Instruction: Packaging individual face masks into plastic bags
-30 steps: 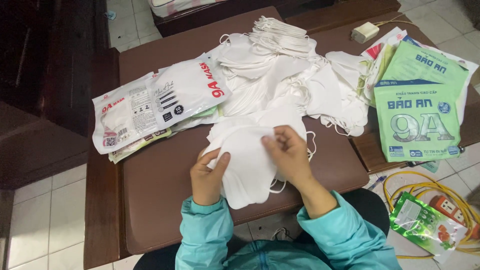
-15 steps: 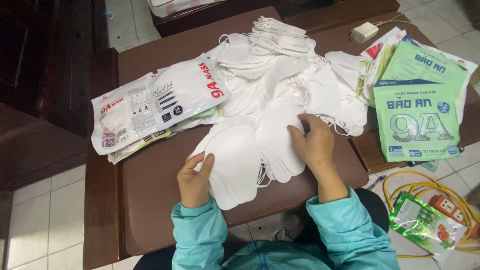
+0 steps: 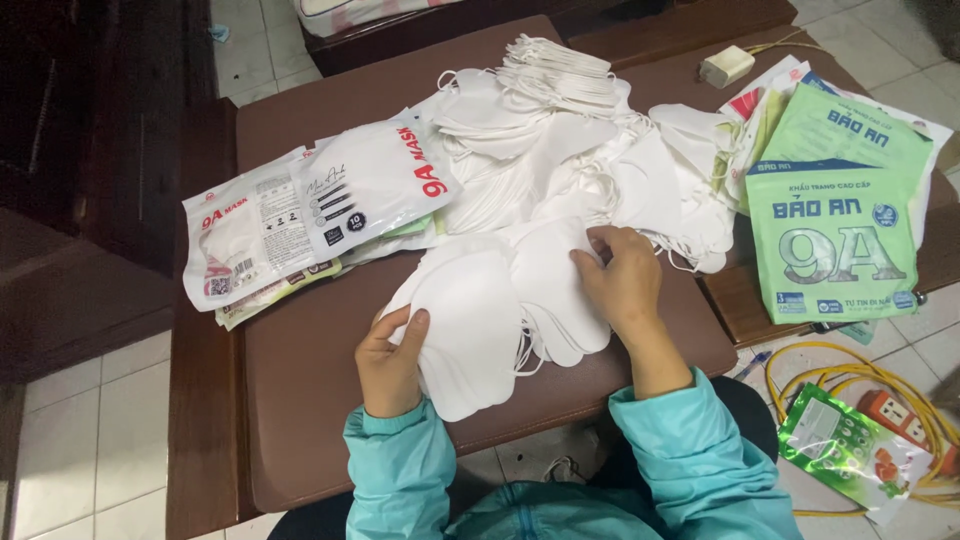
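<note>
Brown padded bench top (image 3: 330,400) lies under both hands and carries nearly everything in reach. Beyond the hands, at the far side of it, spreads a big loose heap of white face masks (image 3: 560,130), their ear loops tangled. Left of the left hand, and farther out, sit white printed mask packets (image 3: 310,215), overlapping one another. Right of the right hand, across a seam in the furniture, lie green mask packets (image 3: 840,230), stacked and fanned. Nearer the person and low to the right of the right hand, yellow cable (image 3: 850,375) coils on the tiled floor, with a shiny green pouch (image 3: 850,455) just beside it. A small pale box (image 3: 727,66) rests far beyond the right hand.

Between the hands is a fanned stack of white masks (image 3: 470,330). The left hand (image 3: 390,360) grips the stack's near-left edge, thumb on top, fingers curled beneath. The right hand (image 3: 625,285) rests on the stack's right part, fingers bent and pinching the top mask's edge (image 3: 550,270). Both arms wear teal sleeves (image 3: 680,460).
</note>
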